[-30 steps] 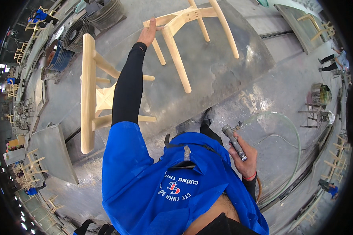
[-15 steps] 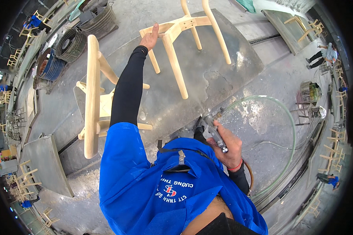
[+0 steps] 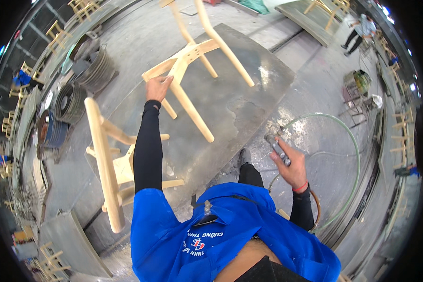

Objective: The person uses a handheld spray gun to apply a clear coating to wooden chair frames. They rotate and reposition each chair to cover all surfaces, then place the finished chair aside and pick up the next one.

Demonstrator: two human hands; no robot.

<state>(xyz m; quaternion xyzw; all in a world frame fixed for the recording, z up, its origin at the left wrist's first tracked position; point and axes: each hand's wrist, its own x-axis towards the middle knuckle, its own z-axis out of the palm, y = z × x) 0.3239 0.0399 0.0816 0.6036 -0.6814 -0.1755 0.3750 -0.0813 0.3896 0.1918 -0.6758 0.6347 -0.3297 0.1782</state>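
My left hand (image 3: 158, 88) is closed on the seat rail of a pale wooden chair frame (image 3: 185, 58), whose legs come down toward the grey board. Its upper end runs toward the top edge of the picture. My right hand (image 3: 293, 167) is wrapped round a grey metal spray gun (image 3: 279, 149), held apart from the chair, right of the board. A green hose (image 3: 357, 155) loops from near the gun, out to the right and back toward my right forearm. Left of my left arm is a second pale wooden chair (image 3: 103, 164), partly hidden by my sleeve.
The grey board (image 3: 192, 155) lies below both chairs. Metal tubs (image 3: 95, 66) and a blue drum (image 3: 51, 129) line the left side. A small stand with a bucket (image 3: 357, 84) is at right. A person (image 3: 360, 33) stands at the far right, near another board (image 3: 305, 21).
My right hand has drawn the spray gun away to the right of the chair. My left hand has shifted its grip on the rail. The whole view has turned somewhat.
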